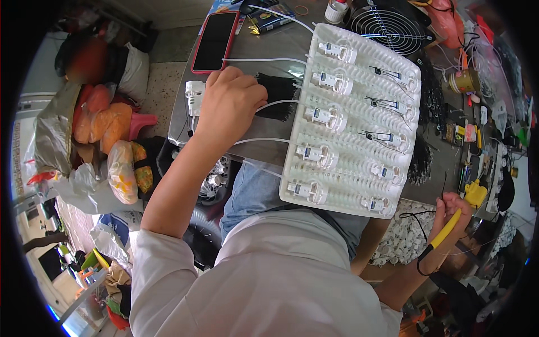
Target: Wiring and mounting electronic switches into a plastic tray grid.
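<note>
My left hand (pixel 233 101) is curled closed over the left part of the table, and what its fingers hold is hidden. Next to it, a white plastic fitting (pixel 195 96) lies at the table's left edge. A bundle of black wires (pixel 276 95) sits just right of the knuckles. Out at the right, my right hand (pixel 451 213) is closed round a yellow-handled tool (pixel 447 229) with a black cord; it resembles a soldering iron. Between my hands, a ribbed, translucent white tray (pixel 352 135) holds several white fittings (pixel 323 115), some with thin black leads and some with white cables running left.
A red-cased phone (pixel 215 42) lies at the table's far left. Behind the tray are a fan with a round wire guard (pixel 387 28) and a small bottle (pixel 336 10). Tools and a tin (pixel 464 81) crowd the right side. Bags (pixel 112 126) fill the left.
</note>
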Motion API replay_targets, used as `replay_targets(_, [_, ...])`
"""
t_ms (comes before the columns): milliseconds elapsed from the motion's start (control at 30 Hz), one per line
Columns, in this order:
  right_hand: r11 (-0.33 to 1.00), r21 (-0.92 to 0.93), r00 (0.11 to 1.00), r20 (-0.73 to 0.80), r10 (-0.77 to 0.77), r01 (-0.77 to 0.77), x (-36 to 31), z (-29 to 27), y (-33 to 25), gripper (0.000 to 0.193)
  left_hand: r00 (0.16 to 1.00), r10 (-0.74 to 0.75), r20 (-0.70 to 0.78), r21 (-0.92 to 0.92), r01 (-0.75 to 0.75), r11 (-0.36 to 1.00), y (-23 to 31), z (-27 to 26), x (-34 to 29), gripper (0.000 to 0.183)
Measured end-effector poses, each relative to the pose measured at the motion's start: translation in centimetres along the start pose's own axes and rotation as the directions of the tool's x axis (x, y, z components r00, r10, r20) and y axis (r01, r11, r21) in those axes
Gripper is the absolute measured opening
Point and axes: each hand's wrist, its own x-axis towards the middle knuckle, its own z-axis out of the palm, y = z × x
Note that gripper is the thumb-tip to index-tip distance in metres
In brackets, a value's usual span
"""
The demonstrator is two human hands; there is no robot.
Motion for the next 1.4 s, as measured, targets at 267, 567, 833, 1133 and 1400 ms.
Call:
replay_targets(267, [0.955,0.294,0.999,0.014,0.042,-0.044,0.2,1.5,-0.6,0.038,0.984,0.036,-0.173,0.094,-0.02,0.995,0.0,0.2,0.2,0.011])
replay_targets(567, [0.817,0.576,1.0,0.02,0.02,-0.028,0.6,5.0,-3.6,0.046,0.91,-0.222,-0.35,-0.261,0.133,0.956,5.2,-2.8,-0.4,0.017])
replay_targets(833, [0.713,0.7,0.997,0.068,-0.02,-0.033,1.2,7.7,-8.9,0.045,0.927,-0.138,0.348,-0.933,0.357,0.042,17.1,-0.8,-0.5,0.007])
replay_targets(1133, [0.612,0.775,0.987,0.14,0.075,-0.157,1.2,7.9,-10.1,0.041,0.975,-0.088,0.202,-0.972,0.21,0.103,18.8,1.0,0.0,0.011])
replay_targets(1400, [0.663,0.726,0.98,0.19,0.062,-0.183,1.0,8.1,-10.1,0.041,0.981,-0.14,0.137,-0.973,0.159,0.168,19.1,1.8,-0.4,0.009])
